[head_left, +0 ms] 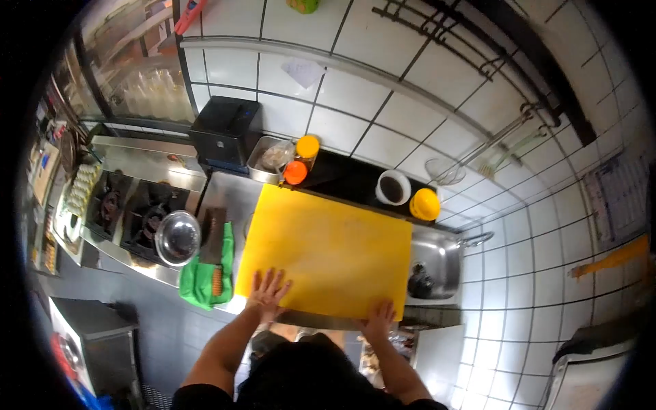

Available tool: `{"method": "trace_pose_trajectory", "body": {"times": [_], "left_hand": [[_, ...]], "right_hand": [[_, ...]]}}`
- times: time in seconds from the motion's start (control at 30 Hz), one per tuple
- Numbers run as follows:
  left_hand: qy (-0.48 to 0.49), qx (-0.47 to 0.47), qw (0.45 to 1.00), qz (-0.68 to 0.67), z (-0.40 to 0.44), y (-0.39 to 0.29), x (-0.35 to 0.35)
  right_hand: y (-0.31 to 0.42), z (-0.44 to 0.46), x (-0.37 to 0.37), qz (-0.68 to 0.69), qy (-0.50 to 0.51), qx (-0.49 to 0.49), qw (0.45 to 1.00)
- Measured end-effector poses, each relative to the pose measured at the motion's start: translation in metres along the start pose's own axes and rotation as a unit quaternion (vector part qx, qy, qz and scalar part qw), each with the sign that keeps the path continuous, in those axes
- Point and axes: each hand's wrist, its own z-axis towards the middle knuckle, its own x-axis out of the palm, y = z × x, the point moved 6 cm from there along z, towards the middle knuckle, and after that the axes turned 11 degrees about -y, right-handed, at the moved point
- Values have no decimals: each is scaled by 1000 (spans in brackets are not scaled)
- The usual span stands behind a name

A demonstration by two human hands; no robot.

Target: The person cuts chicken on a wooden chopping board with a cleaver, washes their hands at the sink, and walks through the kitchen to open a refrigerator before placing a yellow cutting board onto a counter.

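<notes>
A large yellow cutting board (328,249) lies on the steel counter in front of me. My left hand (269,290) rests on its front left corner, fingers spread and holding nothing. At the front right edge, my right hand (378,320) touches the board with its fingers stretched forward, also holding nothing. Left of the board, a cleaver (213,236) with a brown handle lies on a green cloth (197,279). Beside the cloth sits a shiny metal bowl (178,238), at the edge of the stove.
A steel sink (444,263) with a faucet (476,239) adjoins the board's right side. Behind the board stand a white container (393,187), yellow bowls (425,204), lidded jars and a metal tray. A gas stove (140,212) is at the left, a black box (227,133) behind.
</notes>
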Motion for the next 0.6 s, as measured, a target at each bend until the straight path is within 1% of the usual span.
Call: {"method": "trace_pose_trajectory", "body": {"times": [0.07, 0.13, 0.17, 0.33, 0.37, 0.47, 0.5, 0.6], "left_hand": [[-25, -8, 1000, -11, 6, 4, 5], [-5, -7, 1000, -2, 6, 3, -11], [-26, -9, 1000, -9, 6, 3, -7], [-16, -15, 1000, -17, 5, 3, -7], [-14, -15, 1000, -15, 5, 3, -8], [-18, -14, 1000, -8, 5, 4, -6], [-25, -12, 1000, -9, 4, 4, -4], [-48, -11, 999, -17, 5, 1, -4]], "right_hand": [[1, 10, -3, 9, -16, -14, 1000], [7, 15, -14, 30, -36, -24, 999], [9, 17, -20, 30, -36, -24, 999], [15, 19, -27, 39, -52, -27, 998], [16, 16, -31, 59, -56, -32, 996], [20, 17, -40, 56, -62, -69, 994], [19, 17, -40, 39, -46, -53, 997], [18, 19, -49, 39, -11, -58, 997]]}}
